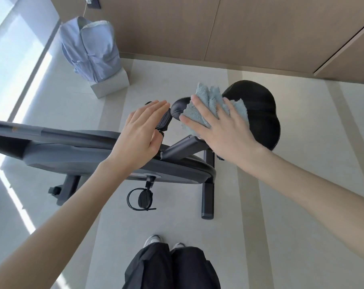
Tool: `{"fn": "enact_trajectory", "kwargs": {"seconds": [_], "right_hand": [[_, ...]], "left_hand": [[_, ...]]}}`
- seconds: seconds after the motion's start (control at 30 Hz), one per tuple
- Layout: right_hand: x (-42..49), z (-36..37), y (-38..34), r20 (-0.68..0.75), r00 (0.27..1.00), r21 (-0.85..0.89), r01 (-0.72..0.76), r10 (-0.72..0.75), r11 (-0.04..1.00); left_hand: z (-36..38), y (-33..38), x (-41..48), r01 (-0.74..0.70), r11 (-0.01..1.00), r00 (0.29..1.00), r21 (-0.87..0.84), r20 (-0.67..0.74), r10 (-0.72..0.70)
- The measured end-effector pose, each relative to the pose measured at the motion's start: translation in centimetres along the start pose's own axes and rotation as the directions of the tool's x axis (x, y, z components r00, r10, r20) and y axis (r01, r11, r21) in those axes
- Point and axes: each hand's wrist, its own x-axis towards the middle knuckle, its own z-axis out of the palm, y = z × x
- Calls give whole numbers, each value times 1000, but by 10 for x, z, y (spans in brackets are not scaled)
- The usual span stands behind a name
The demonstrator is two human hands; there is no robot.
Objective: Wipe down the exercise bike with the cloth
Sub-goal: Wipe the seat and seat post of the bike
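The dark grey exercise bike (76,155) stands across the middle of the floor, its black saddle (258,105) at the right. My right hand (224,130) lies flat on a light blue cloth (210,101), pressing it onto the narrow front part of the saddle. My left hand (143,130) hovers open, fingers together, over the frame just left of the saddle nose, holding nothing. The seat post (181,148) slopes down under both hands. A pedal with a strap (143,198) hangs on my side of the bike.
A light blue shirt (91,49) is draped over a white box (112,84) on the floor at the back left. Wooden wall panels (218,28) run behind the bike. The bike's rear foot bar (208,197) sticks toward my shoes (154,240).
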Motion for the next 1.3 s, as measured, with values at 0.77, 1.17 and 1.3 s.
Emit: {"fn": "enact_trajectory", "kwargs": {"seconds": [0.77,1.17,1.3], "right_hand": [[-64,2,21,168,606,791,-554,777,261],[-47,-19,-33,340,202,710,-695,918,-110],[-43,-18,-17,359,222,680,-728,907,-91]], "left_hand": [[18,69,34,-301,925,941,233,228,249],[9,70,51,-328,927,924,181,264,275],[13,74,57,-315,931,928,184,266,261]]}}
